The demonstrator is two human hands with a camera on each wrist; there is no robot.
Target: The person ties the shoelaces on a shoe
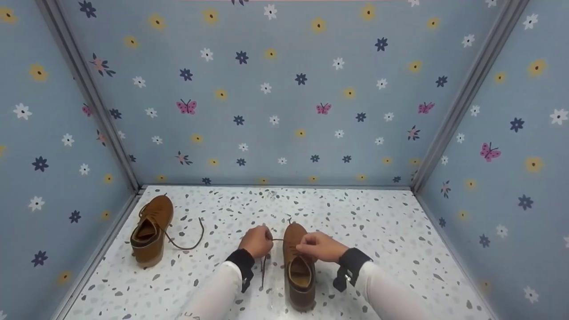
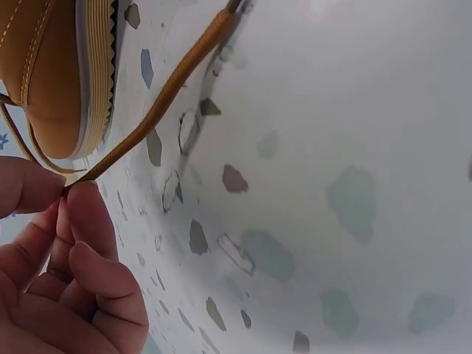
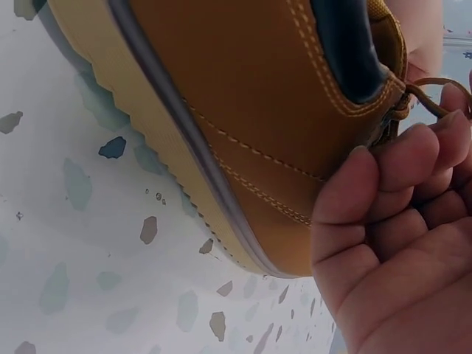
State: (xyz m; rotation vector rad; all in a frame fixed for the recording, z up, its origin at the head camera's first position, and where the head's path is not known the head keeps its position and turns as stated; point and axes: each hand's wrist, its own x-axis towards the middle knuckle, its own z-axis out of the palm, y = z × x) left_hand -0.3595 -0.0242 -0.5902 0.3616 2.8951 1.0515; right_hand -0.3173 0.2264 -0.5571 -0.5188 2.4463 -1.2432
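Brown lace [image 2: 157,110] was pinched by the left hand [image 1: 256,241], just left of the upright shoe [image 1: 290,253]; over that shoe's laced front the right hand [image 1: 324,246] was held curled, its grip too hidden to tell. Lace adjustment was judged to be in hand, with an even, steady pinch on that lace called for next.

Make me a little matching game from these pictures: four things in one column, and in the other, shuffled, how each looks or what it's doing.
Things:
1. Left hand
2. Untouched shoe
3. Floor
4. Back wall

Descriptions:
A. White with scattered speckles
B. Blue, printed with flowers and butterflies
C. Pinching a lace
D. Brown, its toe pointing toward the back wall

Right pairs: 1-C, 2-D, 3-A, 4-B
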